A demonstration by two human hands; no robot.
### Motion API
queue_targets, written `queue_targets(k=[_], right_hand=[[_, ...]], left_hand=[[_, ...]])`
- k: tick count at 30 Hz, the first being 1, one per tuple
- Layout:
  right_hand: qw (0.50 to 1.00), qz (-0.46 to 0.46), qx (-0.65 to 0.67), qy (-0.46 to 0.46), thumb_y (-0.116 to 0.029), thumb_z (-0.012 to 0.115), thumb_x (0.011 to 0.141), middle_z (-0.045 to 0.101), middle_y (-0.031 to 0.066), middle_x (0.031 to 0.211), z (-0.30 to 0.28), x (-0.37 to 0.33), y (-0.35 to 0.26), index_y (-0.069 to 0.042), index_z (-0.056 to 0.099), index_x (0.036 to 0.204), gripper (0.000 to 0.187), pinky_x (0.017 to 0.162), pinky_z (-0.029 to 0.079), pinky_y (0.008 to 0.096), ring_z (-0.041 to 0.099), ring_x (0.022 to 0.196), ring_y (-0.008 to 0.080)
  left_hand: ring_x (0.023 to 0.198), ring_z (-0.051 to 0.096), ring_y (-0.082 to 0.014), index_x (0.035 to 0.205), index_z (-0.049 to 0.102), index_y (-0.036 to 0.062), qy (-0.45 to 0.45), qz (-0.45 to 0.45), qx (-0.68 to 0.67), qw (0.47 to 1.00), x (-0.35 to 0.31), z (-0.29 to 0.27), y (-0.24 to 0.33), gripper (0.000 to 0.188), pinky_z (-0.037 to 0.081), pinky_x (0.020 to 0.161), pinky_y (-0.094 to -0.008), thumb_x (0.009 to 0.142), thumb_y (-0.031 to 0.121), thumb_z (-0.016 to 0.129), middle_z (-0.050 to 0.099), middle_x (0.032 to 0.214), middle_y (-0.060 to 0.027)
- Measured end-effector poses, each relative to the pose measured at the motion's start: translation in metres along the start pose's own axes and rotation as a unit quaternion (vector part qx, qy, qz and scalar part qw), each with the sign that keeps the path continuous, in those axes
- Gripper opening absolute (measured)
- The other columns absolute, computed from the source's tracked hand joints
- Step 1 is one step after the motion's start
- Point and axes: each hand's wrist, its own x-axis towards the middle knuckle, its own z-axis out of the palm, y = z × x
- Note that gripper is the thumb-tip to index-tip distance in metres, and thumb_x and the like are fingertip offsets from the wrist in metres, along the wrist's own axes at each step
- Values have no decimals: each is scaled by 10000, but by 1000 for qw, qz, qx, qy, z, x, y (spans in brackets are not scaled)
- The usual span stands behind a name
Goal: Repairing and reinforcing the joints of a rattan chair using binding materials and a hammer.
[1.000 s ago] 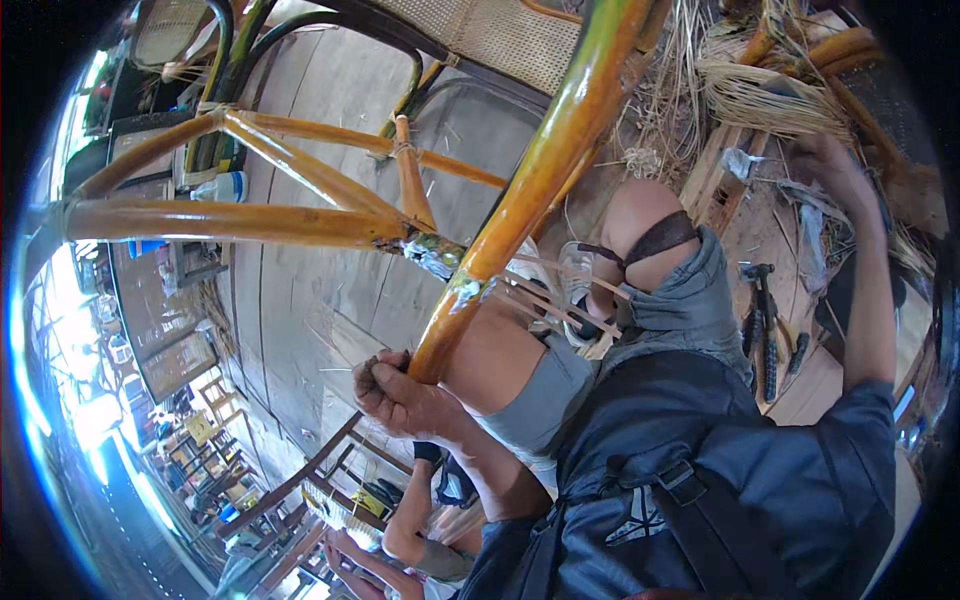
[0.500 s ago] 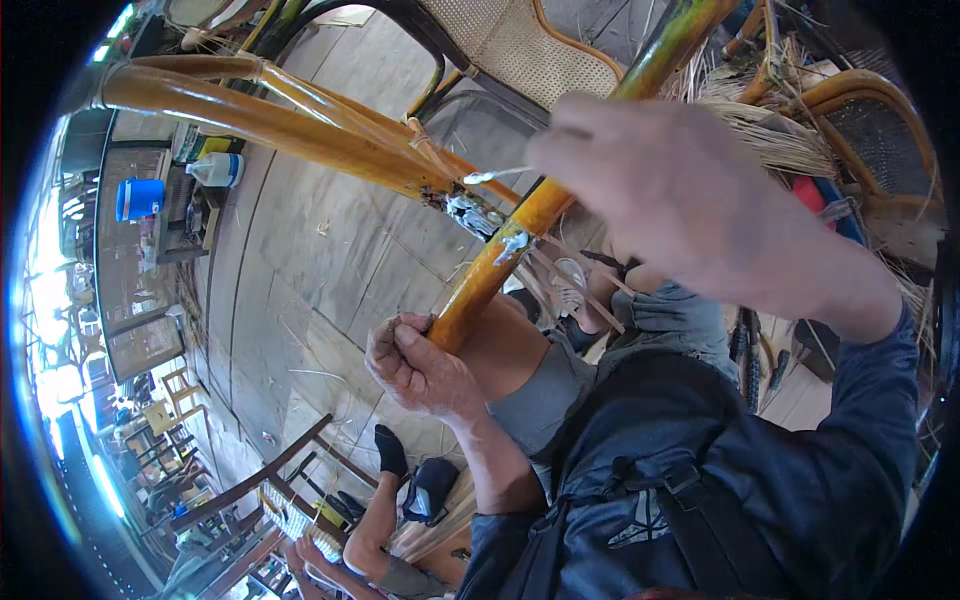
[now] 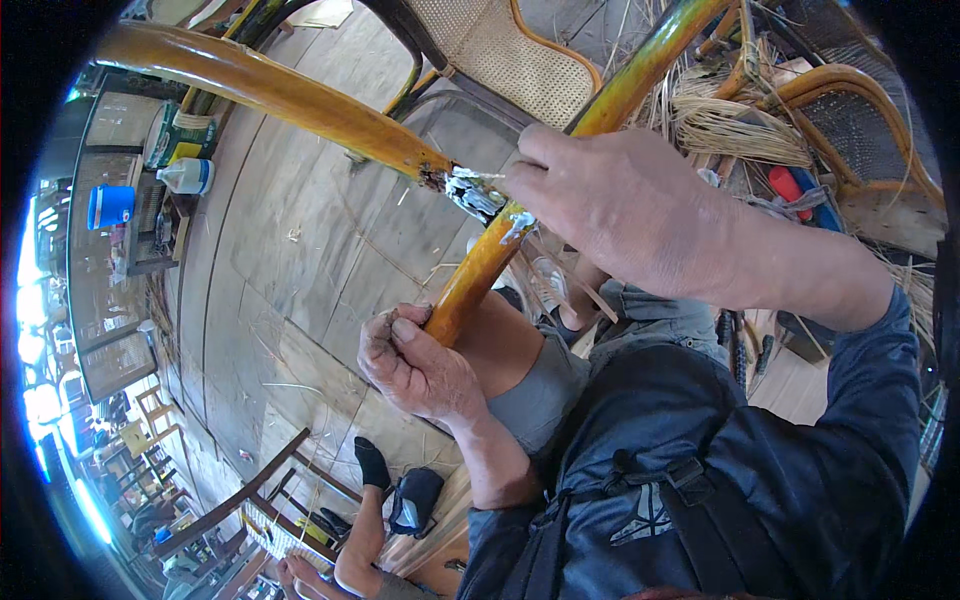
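A glossy orange-brown cane pole (image 3: 470,275) runs diagonally in front of me. My left hand (image 3: 425,368) is closed around its lower end, the fingertips darkly stained. A second thick cane pole (image 3: 270,88) comes from the upper left and meets the first at a joint smeared with whitish-grey paste (image 3: 468,192). More paste (image 3: 518,222) sticks to the first pole just beside that joint. Over the joint, my right hand (image 3: 635,205) pinches a thin pale stick (image 3: 490,176), its tip at the paste; the hand hides the rest of the stick and part of the pole.
A chair with a woven cane seat (image 3: 510,50) stands beyond the poles. Bundled cane strips (image 3: 740,130) and a red-handled tool (image 3: 790,190) lie to the right. At left are a blue container (image 3: 110,206) and a white jug (image 3: 187,177). Another person's leg (image 3: 360,545) shows below.
The stick's tip has come down onto the paste at the joint as my right hand moved slightly left and down. My left hand keeps its hold; the whole view has shifted a little.
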Motion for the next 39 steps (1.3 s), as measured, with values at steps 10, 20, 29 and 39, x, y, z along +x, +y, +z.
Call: queue_targets(k=[10,20,29,39], right_hand=[[991,-55,-84,83,-113,617,727,624,102,750,-9,21,21,-50,625,819,112,598,530,340,651,744,236],[989,38,7,-141,-76,602,763,599,180,840,-44,55,37,-39,623,900,143,632,510,433,603,750,288],[956,-50,73,-281,-54,586,765,632,131,775,-21,110,75,-41,660,937,188,598,426,415,576,693,256],[956,-141,143,-215,-79,627,718,620,75,671,69,156,121,-51,672,839,132,519,447,383,585,567,227]], left_hand=[[712,528,-129,914,489,10,3,-4,10,1000,2,3,5,69,452,677,-241,910,24,422,529,776,-80],[719,522,-130,946,493,-7,2,-7,16,1000,2,0,2,76,467,690,-255,911,15,430,532,783,-89],[700,530,-150,934,493,-10,10,-2,-18,1000,1,-1,-2,74,489,665,-280,916,32,434,524,758,-93],[694,539,-154,948,500,16,0,14,-27,1000,-1,8,0,71,479,658,-274,920,62,454,530,759,-97]])
